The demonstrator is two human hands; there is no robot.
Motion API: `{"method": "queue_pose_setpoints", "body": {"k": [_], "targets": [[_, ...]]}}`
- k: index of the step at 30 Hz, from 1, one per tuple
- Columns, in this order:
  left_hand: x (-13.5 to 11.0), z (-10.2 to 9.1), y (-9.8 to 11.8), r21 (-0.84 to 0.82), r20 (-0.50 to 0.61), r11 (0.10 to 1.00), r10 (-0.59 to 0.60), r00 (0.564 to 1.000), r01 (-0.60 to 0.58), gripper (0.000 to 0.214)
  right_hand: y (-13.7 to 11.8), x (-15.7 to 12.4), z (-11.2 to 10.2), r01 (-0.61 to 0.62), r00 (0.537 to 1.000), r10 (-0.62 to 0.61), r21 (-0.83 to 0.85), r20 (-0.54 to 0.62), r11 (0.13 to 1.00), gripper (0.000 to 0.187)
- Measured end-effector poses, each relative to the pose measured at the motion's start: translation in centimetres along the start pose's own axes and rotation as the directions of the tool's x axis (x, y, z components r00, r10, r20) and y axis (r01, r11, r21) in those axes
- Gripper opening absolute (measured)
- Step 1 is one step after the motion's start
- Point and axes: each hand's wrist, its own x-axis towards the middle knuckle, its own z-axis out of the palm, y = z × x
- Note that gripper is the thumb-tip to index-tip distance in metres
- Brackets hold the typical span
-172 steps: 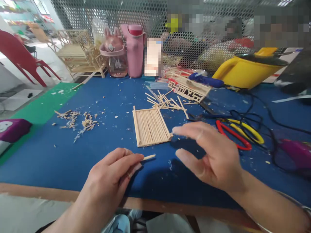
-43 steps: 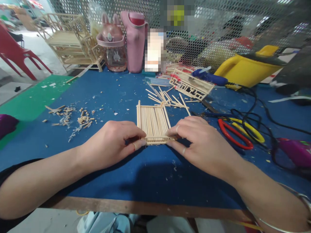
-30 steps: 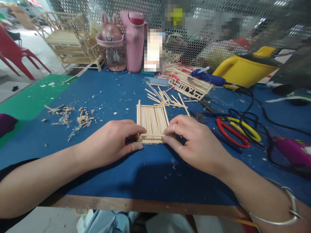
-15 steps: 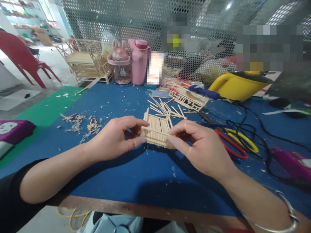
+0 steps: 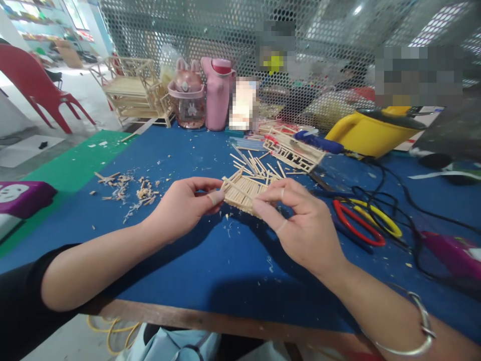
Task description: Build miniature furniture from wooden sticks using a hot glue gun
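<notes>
A small panel of thin wooden sticks (image 5: 240, 193) is held between my hands, just over the blue tabletop. My left hand (image 5: 193, 200) pinches its left end between thumb and fingers. With thumb and forefinger, my right hand (image 5: 289, 210) grips the right side, at the end of a stick lying slantwise across the panel. Its right edge is partly hidden by those fingers. Loose wooden sticks (image 5: 259, 163) lie just behind the panel, near a small wooden lattice frame (image 5: 295, 150).
Wood scraps (image 5: 143, 193) lie at the left. At the right are red-handled pliers (image 5: 358, 223), black cables (image 5: 391, 195) and a yellow container (image 5: 376, 133). A pink bottle (image 5: 218, 95), a rabbit-eared jar (image 5: 190, 103) and a stick-built chair model (image 5: 131, 93) stand at the back.
The panel has turned, its right side coming nearer to me. The crossing stick now slants down to the right, and my right hand has shifted slightly left.
</notes>
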Motion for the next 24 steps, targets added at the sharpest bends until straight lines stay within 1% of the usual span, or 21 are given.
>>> {"method": "queue_pose_setpoints", "body": {"k": [2, 4, 6, 9, 12, 15, 19, 24], "targets": [[0.10, 0.22, -0.03, -0.056, 0.014, 0.998, -0.032, 0.999, 0.033, 0.021, 0.07, 0.15, 0.31, 0.050, 0.999, -0.050, -0.086, 0.005, 0.995, 0.010], [0.25, 0.29, -0.13, -0.093, 0.005, 0.994, -0.054, 0.999, 0.055, 0.019, 0.18, 0.35, 0.41, 0.106, 0.994, -0.100, -0.149, 0.050, 0.983, 0.013], [0.37, 0.24, -0.25, -0.108, 0.007, 0.992, -0.065, 0.998, 0.065, 0.019, 0.31, 0.51, 0.38, 0.153, 0.986, -0.137, -0.187, 0.099, 0.970, 0.014], [0.46, 0.14, -0.39, -0.107, 0.022, 0.992, -0.068, 0.997, 0.070, 0.019, 0.48, 0.58, 0.28, 0.187, 0.979, -0.163, -0.218, 0.123, 0.958, 0.014], [0.46, 0.08, -0.43, -0.110, 0.026, 0.991, -0.078, 0.997, 0.080, 0.018, 0.59, 0.49, 0.25, 0.185, 0.979, -0.158, -0.227, 0.130, 0.956, 0.015], [0.47, -0.02, -0.39, -0.104, 0.043, 0.993, -0.056, 0.998, 0.060, 0.017, 0.56, 0.37, 0.28, 0.162, 0.981, -0.134, -0.210, 0.143, 0.964, 0.017], [0.51, -0.26, -0.35, -0.077, 0.072, 0.997, -0.022, 0.997, 0.028, 0.025, 0.42, 0.32, 0.27, 0.119, 0.984, -0.095, -0.157, 0.149, 0.980, 0.018], [0.48, -0.39, -0.41, -0.061, 0.135, 0.995, -0.066, 0.989, 0.075, 0.029, 0.55, 0.17, 0.01, 0.072, 0.986, -0.053, -0.111, 0.161, 0.991, 0.018]]}}
